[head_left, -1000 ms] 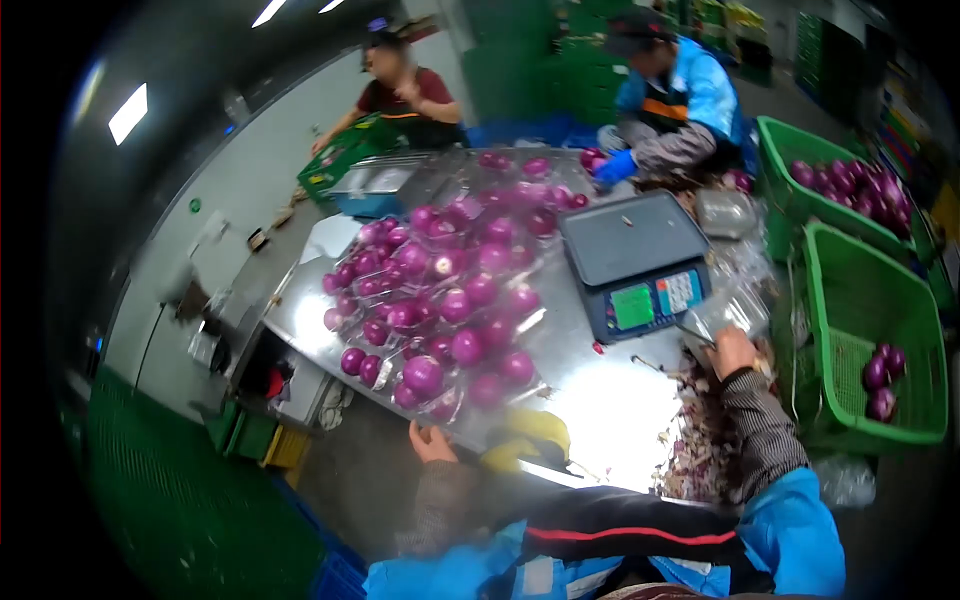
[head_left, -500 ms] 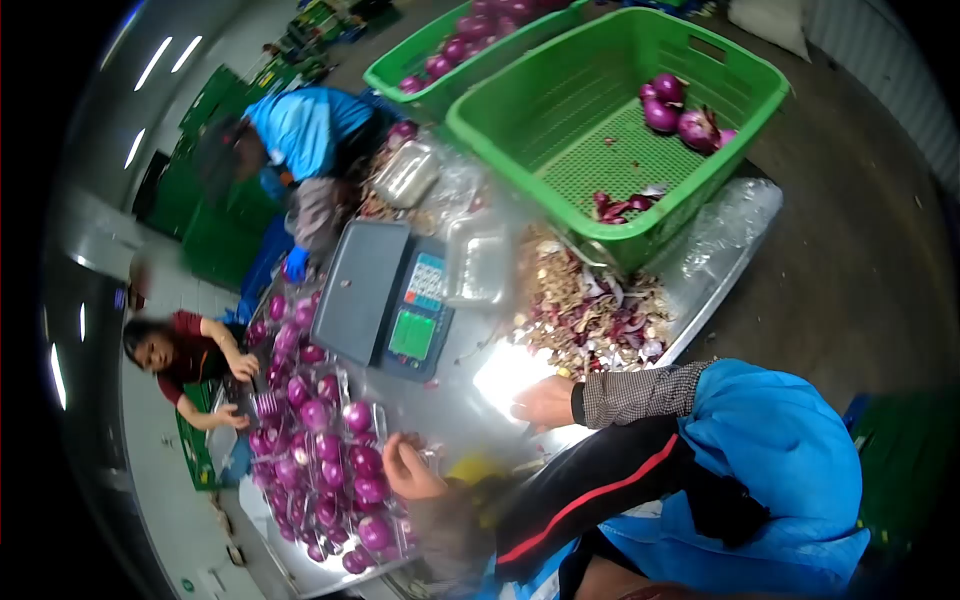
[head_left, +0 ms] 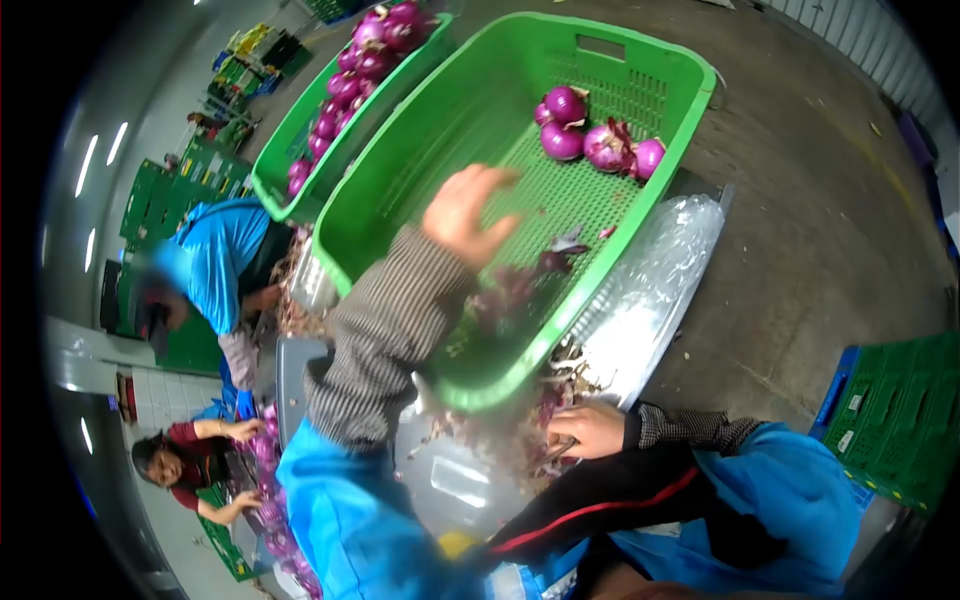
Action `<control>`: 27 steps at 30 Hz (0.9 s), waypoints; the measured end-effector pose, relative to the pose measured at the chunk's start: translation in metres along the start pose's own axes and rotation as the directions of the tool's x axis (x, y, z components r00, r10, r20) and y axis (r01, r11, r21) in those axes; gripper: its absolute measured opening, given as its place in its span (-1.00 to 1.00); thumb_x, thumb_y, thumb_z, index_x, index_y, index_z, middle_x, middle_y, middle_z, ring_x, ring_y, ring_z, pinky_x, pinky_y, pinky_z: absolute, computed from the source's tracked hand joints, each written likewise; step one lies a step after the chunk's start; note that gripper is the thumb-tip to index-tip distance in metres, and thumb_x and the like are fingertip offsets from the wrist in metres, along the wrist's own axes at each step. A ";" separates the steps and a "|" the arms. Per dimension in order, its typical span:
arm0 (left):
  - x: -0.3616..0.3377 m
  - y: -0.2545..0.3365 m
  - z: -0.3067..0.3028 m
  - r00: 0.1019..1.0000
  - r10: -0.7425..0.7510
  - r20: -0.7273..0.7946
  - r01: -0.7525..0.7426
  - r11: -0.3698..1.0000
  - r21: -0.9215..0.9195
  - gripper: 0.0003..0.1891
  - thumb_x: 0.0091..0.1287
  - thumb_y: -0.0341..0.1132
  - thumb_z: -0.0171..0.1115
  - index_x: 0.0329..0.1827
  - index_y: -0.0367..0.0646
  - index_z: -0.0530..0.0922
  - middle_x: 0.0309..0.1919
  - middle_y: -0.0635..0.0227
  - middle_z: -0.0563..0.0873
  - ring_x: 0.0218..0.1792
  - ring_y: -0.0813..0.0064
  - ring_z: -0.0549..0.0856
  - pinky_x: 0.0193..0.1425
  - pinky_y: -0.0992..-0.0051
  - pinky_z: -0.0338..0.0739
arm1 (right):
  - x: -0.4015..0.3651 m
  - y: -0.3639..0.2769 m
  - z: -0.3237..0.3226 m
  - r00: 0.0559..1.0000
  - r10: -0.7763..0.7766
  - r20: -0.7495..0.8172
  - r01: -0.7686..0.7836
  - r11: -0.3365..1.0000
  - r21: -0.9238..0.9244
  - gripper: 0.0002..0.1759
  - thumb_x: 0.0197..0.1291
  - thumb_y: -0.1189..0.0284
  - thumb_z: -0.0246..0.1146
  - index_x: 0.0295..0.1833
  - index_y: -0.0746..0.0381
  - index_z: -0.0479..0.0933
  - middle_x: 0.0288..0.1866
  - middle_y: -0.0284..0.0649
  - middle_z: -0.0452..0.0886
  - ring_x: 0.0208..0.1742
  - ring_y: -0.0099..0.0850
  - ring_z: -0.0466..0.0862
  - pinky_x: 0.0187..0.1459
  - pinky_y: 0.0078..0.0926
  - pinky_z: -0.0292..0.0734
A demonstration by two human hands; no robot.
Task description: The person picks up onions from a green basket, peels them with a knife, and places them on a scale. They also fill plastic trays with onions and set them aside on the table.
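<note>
My left hand (head_left: 470,215) reaches over the green crate (head_left: 690,110), its fingers apart and holding nothing, slightly smeared by motion. Several red onions (head_left: 563,142) lie at the crate's far right end, beyond my fingers. Loose purple skins (head_left: 550,262) lie on its mesh floor, to the right of and below that hand. My right hand (head_left: 588,430) is low beside the crate's near end, by a heap of dry onion peelings (head_left: 565,378). Its fingers are closed around something thin that I cannot make out.
A second green crate (head_left: 270,190) full of red onions stands to the left. Packed onions (head_left: 268,510) lie along the table's left side, near a person in red (head_left: 195,465). Another person in blue (head_left: 225,250) bends over the table. A grey scale (head_left: 292,375) is partly hidden by my sleeve.
My left hand has moved from beside the packed onions up into the green crate. The view has swung, so the crate now sits closer. My right hand stays near the peelings.
</note>
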State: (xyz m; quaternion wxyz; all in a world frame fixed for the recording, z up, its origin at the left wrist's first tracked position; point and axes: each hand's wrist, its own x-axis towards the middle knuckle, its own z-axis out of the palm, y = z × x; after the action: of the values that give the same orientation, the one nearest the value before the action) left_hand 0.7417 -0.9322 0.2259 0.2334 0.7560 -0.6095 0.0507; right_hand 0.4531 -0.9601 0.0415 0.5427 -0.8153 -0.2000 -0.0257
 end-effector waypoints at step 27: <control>0.219 -0.105 0.296 0.891 0.205 0.406 -0.233 0.972 0.021 -0.32 0.30 -0.13 0.29 0.44 -0.07 0.24 0.22 0.17 0.51 0.21 0.19 0.55 0.27 0.21 0.48 | -0.061 0.068 -0.062 0.856 0.339 -0.391 -0.314 0.941 0.128 -0.69 0.10 0.15 0.33 -0.39 0.18 0.56 -0.39 -0.13 0.66 -0.27 -0.07 0.67 -0.26 -0.14 0.52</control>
State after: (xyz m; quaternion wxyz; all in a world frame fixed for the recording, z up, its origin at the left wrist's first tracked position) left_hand 0.8348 -1.2360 0.0117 0.0699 0.6844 -0.7235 -0.0581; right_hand 0.4323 -1.0560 -0.0083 0.5926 -0.7975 0.0581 -0.0967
